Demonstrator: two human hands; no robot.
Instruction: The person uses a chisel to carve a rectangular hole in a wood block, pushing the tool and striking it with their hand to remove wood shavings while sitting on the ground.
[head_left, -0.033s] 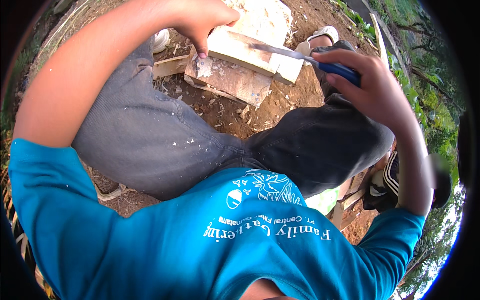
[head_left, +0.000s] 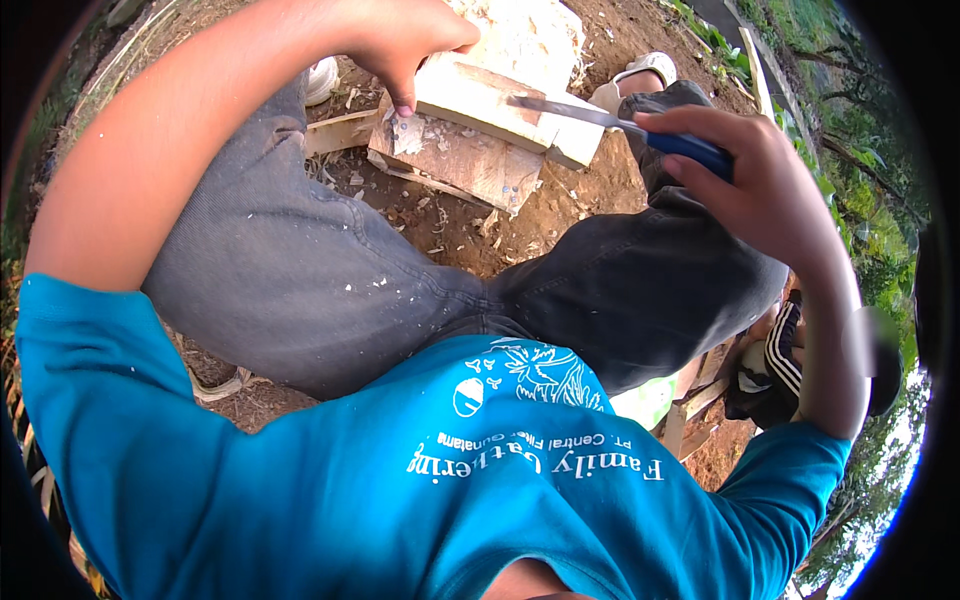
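Observation:
A pale squared wooden beam [head_left: 475,100] lies across a nailed wooden board [head_left: 462,158] on the ground between my legs. My left hand [head_left: 415,45] bears on the beam's left end, thumb down over its near edge; its other fingers are partly hidden. My right hand [head_left: 745,165] is wrapped round the blue handle of a long narrow-bladed tool [head_left: 575,111], with the forefinger along the handle. Its grey blade points left over the beam's right part. Whether it is a saw or a knife, I cannot tell. A step or cut line shows near the beam's right end.
Behind the beam is a bright, sunlit wood block [head_left: 530,35]. Wood shavings are scattered over the brown soil [head_left: 430,225]. My white shoe [head_left: 650,68] is at the beam's right. Another person [head_left: 785,350] sits low at the right, near wood scraps [head_left: 700,400].
My right hand and the blue-handled tool have shifted slightly to the right and nearer to me. The left hand and the beam look the same.

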